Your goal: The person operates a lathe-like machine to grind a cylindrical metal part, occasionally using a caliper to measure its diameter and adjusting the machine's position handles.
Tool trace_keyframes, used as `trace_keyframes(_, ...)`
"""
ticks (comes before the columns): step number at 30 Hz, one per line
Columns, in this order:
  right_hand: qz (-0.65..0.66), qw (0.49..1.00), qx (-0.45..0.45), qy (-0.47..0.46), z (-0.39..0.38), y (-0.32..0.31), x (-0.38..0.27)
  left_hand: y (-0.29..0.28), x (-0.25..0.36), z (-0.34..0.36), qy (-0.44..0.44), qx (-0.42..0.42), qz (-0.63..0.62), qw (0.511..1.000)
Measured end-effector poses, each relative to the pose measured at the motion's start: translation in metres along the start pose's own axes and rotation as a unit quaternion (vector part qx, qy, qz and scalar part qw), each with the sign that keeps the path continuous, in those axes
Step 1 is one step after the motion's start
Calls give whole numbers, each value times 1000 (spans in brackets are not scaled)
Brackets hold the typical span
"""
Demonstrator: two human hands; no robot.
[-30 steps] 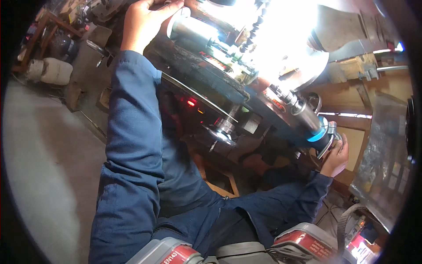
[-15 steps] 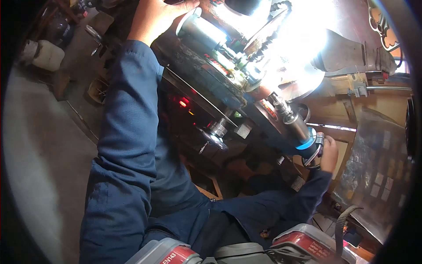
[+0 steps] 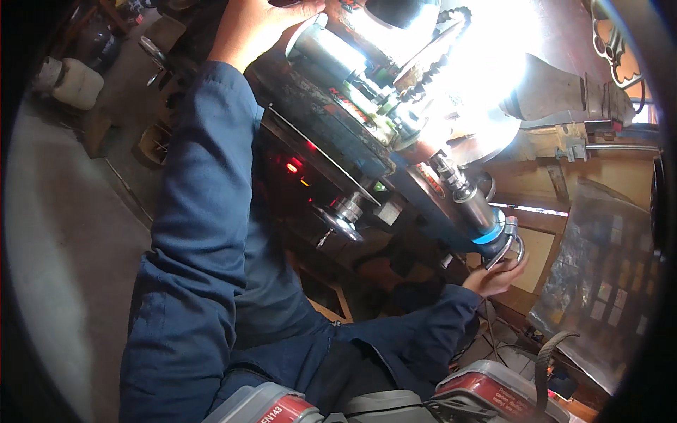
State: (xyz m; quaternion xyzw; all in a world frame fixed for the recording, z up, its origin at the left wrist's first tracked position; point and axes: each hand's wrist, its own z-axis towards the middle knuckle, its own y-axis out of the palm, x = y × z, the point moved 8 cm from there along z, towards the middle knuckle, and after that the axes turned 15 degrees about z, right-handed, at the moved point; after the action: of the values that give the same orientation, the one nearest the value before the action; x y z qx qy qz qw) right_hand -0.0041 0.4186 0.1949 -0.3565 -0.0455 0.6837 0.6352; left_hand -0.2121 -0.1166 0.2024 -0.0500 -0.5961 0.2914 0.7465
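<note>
Hands stay put: my left hand (image 3: pixel 257 25) grips the machine top (image 3: pixel 331 49), my right hand (image 3: pixel 493 276) still cups the ring (image 3: pixel 509 247).

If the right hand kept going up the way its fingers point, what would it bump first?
The right hand would first meet the metal ring handle at the end of the machine's shaft, just under the blue band. Its fingertips already seem to touch it, though depth is hard to judge.
</note>
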Motion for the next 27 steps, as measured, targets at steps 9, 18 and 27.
trace_keyframes(9,72,931,-329,141,63,48,63,-9,0,-1,-27,18,55,998)
trace_keyframes(18,78,738,-577,341,67,104,83,-12,-7,2,-7,18,48,999)
trace_keyframes(27,-124,595,-742,284,59,133,95,-15,-10,2,43,47,38,997)
